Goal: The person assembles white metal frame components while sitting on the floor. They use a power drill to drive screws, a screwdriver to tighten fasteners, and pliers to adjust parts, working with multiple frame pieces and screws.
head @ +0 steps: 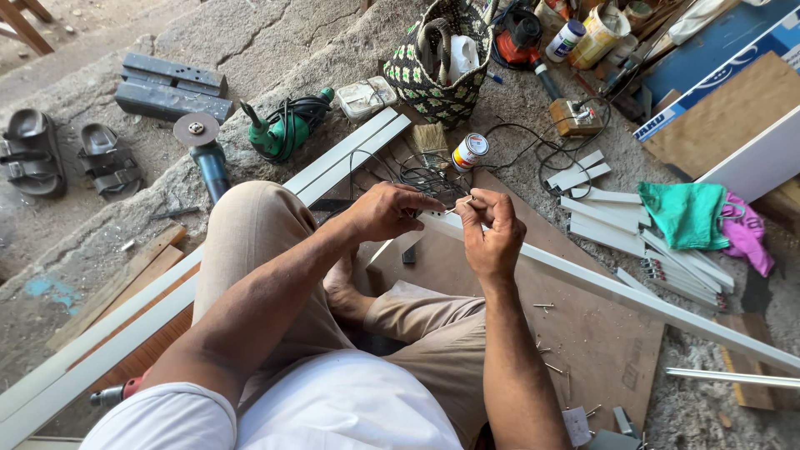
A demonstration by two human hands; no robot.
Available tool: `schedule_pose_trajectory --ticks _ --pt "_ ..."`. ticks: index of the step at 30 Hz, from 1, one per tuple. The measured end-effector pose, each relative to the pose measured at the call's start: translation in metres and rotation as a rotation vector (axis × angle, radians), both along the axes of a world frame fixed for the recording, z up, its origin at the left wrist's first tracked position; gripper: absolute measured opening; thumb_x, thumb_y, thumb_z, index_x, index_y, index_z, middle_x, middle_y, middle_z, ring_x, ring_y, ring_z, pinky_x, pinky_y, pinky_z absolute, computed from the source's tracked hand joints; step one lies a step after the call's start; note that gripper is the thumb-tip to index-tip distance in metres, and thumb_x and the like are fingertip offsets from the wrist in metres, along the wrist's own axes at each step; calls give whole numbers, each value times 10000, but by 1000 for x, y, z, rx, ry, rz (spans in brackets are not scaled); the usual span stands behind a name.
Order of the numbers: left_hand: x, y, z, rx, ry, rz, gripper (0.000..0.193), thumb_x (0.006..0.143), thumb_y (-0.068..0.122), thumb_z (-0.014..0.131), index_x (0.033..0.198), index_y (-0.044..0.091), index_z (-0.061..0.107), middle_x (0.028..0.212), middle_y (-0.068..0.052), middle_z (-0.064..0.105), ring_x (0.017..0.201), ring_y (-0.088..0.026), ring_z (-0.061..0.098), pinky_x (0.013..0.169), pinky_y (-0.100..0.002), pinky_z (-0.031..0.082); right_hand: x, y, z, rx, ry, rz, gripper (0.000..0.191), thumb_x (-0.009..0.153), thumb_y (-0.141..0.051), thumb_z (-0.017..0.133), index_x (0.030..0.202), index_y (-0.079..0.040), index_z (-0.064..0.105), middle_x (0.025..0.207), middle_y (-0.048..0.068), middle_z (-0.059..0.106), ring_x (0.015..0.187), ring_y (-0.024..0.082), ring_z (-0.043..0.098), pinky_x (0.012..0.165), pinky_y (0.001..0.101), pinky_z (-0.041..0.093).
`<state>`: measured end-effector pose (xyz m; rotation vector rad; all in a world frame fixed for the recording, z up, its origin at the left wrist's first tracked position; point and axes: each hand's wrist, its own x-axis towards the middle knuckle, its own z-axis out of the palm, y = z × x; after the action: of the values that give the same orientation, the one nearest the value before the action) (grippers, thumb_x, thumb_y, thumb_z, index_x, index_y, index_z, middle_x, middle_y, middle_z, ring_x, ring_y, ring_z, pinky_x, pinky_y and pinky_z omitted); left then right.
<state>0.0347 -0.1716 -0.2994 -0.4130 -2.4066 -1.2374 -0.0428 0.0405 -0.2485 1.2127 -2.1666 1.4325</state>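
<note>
White, long, flat strip gripped at its end by my left hand; my right hand pinched a small thin nail against it.

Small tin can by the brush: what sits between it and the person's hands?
In the head view, a tangle of thin dark wire lies on the board between the tin can and the left hand and right hand.

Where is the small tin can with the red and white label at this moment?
In the head view, the tin can stands on the ground just above the hands, right of the brush and below the woven bag.
</note>
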Motion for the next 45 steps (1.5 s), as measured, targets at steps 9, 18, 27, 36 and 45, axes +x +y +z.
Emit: schedule_pose_trajectory --ticks 9,18,27,36,45 --pt "-2 2 -6 -3 79 24 538 753 123 865 1263 200 716 1023 -70 759 846 -237 750 701 -370 613 8 -12 2 152 128 0 184 947 -73 771 1080 -24 654 911 101 768 826 213 774 744 327 600" --pt "-4 2 -10 7 55 13 547 764 141 871 1282 211 709 1035 -70 759 851 -230 757 714 -367 612 7 -9 6 197 224 46 121 961 -77 743 1068 -28 713 970 129 768 868 260 770 751 357 597" --pt "-2 2 -10 -12 44 23 552 768 153 880 1288 230 710 1002 -60 759 853 -226 756 722 -367 610 3 -8 2 226 188 16 109 970 -73 721 1054 -11 687 939 137 760 843 260 777 725 353 610" --pt "-4 3 -10 8 63 11 530 776 146 864 1280 206 710 1066 -64 766 918 -220 758 751 -357 629 5 -6 0 222 300 45 88 1008 -52 664 1091 -27 651 965 132 767 857 263 776 726 351 617" --pt "-5 2 -12 -11 69 13 541 772 157 873 1284 214 710 1049 -64 768 910 -236 758 756 -375 619 6 -9 5 246 248 16 113 969 -66 718 1064 -17 683 971 153 764 857 289 775 730 357 628"
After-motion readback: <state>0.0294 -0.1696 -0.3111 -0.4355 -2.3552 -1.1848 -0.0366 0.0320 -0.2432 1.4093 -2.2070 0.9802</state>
